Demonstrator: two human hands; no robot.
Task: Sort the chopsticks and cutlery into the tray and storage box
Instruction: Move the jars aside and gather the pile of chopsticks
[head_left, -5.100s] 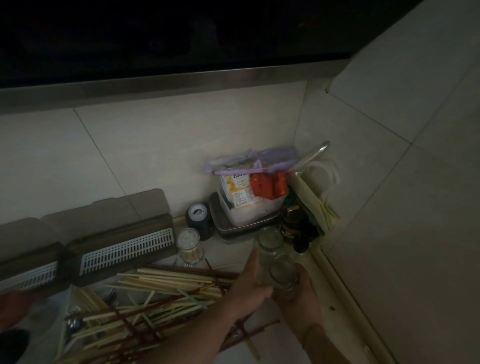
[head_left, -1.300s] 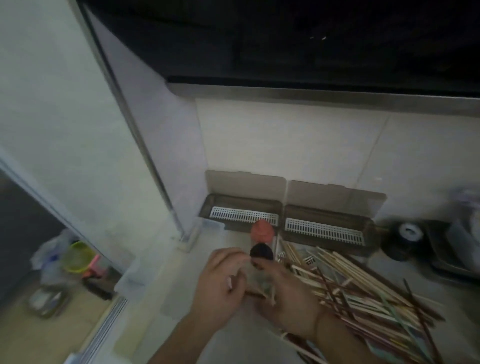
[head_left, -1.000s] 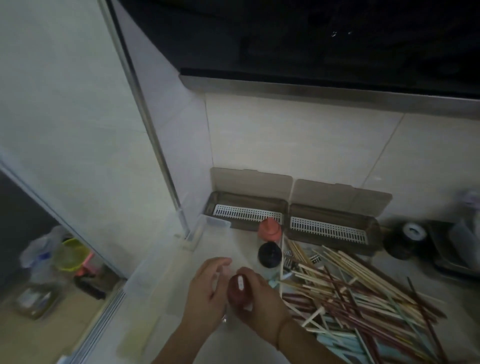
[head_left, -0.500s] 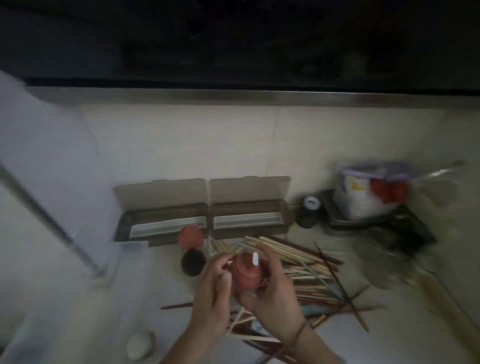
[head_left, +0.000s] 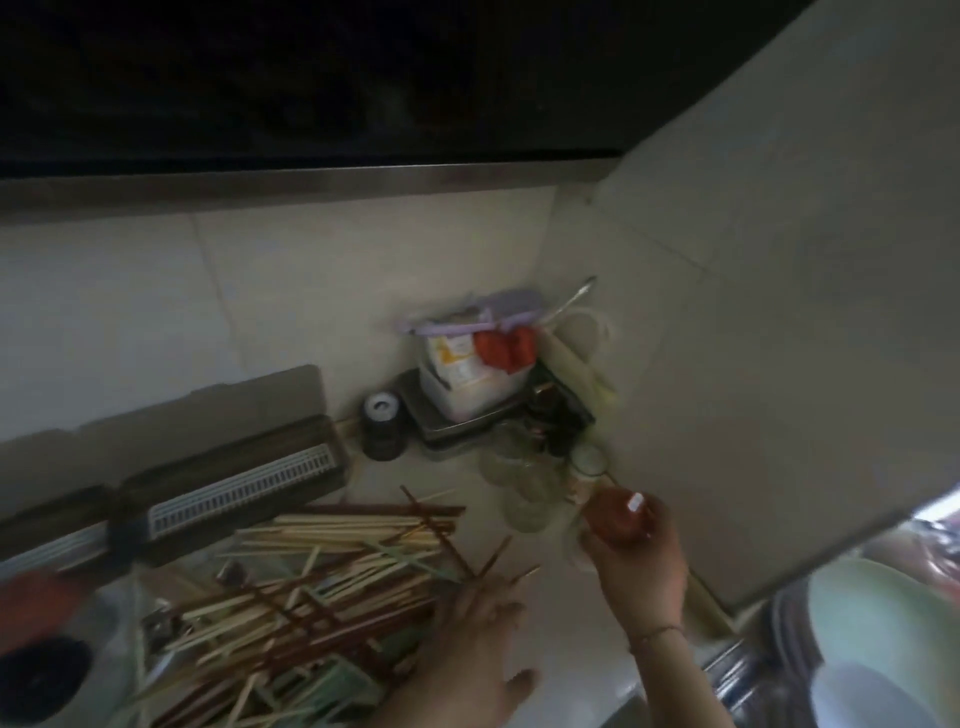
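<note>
A big heap of wooden and dark red chopsticks lies on the counter at lower left. Behind it, against the wall, the brown storage box stands with its lid up and a white slotted insert. My right hand holds a red-capped jar near the right wall, beside several clear glass jars. My left hand hovers with fingers spread over the right end of the chopstick heap, holding nothing. The frame is dim and blurred.
A black round can and a metal tray carrying a plastic container with packets stand in the back corner. A red-capped item and a black-capped one sit at far left. Green bowls stack at lower right.
My right hand has carried the red-capped jar from the middle of the counter over to the right wall by the glass jars. My left hand let go of it and dropped toward the chopsticks.
</note>
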